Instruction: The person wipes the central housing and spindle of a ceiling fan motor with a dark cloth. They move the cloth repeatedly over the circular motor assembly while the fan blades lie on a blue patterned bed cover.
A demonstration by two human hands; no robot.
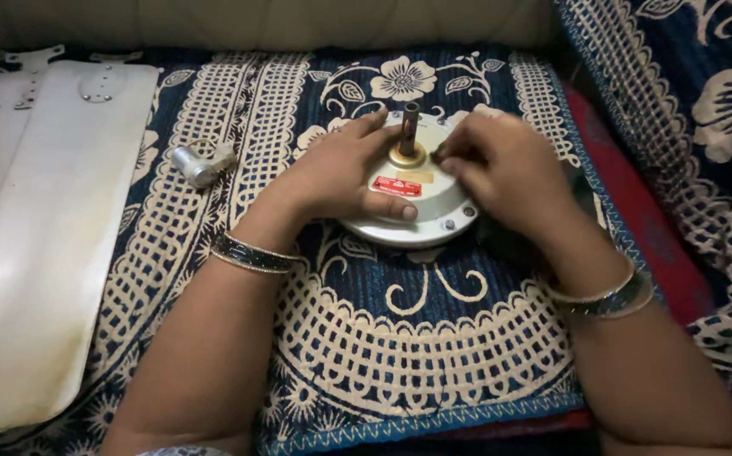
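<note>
Your left hand [345,173] lies flat, fingers spread, pressing on the round white fan motor housing [421,207] at upper centre of the frame, on the blue patterned cloth [400,338]. Your right hand [501,173] pinches something small beside the brass collar [406,157] of the upright shaft [409,127]; what it grips I cannot tell. Keep that left palm firm so the housing doesn't spin. Fan blades [45,253] lie at far left, a small silver capacitor [197,165] near them.

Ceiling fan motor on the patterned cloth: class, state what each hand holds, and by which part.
The left hand lies flat on the ceiling fan motor, pressing its white top cover. The right hand has fingertips beside the central shaft; whether they pinch anything cannot be told.
</note>
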